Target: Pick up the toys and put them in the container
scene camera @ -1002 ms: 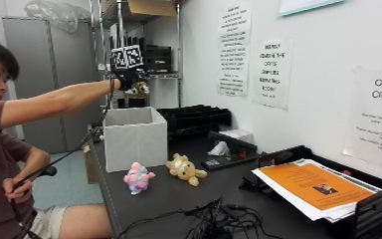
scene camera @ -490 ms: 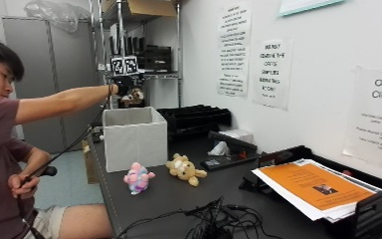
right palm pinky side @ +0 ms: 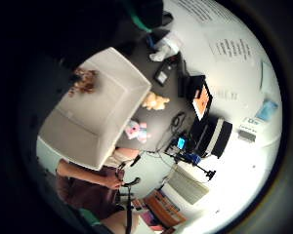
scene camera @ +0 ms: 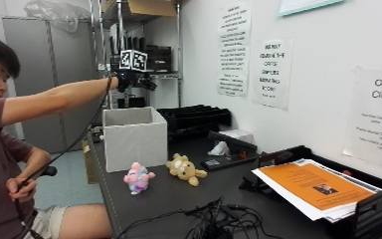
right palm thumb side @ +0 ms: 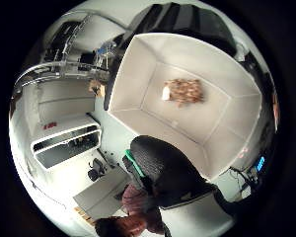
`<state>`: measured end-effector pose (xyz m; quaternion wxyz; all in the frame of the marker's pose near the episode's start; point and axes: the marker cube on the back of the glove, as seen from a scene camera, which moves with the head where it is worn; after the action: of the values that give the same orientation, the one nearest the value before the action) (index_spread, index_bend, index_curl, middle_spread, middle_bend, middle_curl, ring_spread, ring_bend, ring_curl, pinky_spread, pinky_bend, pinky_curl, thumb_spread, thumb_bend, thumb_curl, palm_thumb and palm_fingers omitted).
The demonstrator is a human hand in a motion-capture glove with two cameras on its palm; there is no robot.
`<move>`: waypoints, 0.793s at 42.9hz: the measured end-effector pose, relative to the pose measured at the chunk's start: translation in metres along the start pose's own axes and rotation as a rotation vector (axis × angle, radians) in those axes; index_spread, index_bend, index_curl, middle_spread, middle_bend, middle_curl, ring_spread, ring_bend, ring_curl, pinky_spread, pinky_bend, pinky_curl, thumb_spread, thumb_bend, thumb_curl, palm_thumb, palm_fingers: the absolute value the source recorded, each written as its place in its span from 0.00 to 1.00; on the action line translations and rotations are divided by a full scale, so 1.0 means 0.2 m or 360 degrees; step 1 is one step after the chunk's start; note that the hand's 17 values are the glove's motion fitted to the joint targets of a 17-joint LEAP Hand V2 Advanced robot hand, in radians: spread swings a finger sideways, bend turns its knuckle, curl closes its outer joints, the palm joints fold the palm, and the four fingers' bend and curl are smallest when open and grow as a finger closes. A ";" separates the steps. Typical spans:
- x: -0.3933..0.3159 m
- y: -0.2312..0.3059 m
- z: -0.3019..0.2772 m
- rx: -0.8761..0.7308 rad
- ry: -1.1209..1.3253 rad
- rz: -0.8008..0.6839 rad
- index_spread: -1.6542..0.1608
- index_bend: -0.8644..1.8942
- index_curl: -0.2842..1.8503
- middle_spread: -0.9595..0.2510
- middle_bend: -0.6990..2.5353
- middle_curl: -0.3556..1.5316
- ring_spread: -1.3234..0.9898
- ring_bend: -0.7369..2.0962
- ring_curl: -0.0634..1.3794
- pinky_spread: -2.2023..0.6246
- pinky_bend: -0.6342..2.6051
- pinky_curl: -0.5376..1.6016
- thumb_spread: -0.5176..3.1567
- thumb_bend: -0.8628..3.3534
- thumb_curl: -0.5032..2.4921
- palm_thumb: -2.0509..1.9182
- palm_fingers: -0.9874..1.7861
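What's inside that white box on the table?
One brown plush toy lies on the floor of the white box, seen from the palm views. From the outside view the box's walls hide the inside.

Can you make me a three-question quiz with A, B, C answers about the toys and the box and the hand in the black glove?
1. Where is the brown toy?
A. On the shelf
B. Inside the white box
C. On the orange paper

2. How many toys lie on the table outside the box?
A. Two
B. Four
C. None

3. What is the gloved right hand doing?
A. Squeezing the pink toy
B. Pressing on the table
C. Held up above the box, holding nothing

Answers:
1. B, the thumb side palm view shows it lying on the box's floor.
2. A, the pink toy and the tan teddy sit side by side in front of the box.
3. C, the outside view shows the hand high over the box with no toy in its grip.
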<state>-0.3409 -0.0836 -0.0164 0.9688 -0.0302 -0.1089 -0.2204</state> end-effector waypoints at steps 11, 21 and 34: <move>0.48 0.28 -0.11 -0.0106 0.0256 0.0346 0.80 0.33 0.29 0.80 0.27 0.37 0.57 0.40 0.27 0.79 0.46 0.46 0.42 0.18 0.31 0.49 0.25; 0.88 0.57 0.02 -0.0061 0.0225 0.0421 0.79 0.35 0.27 0.77 0.27 0.36 0.57 0.39 0.26 0.80 0.43 0.44 0.44 0.19 0.29 0.50 0.29; 1.15 0.71 1.04 -0.0248 0.0174 0.0311 0.78 0.36 0.25 0.74 0.27 0.36 0.57 0.42 0.28 0.80 0.42 0.43 0.45 0.20 0.27 0.51 0.33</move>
<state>-0.1182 -0.0305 0.2355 0.9849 -0.1038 -0.0351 -0.1341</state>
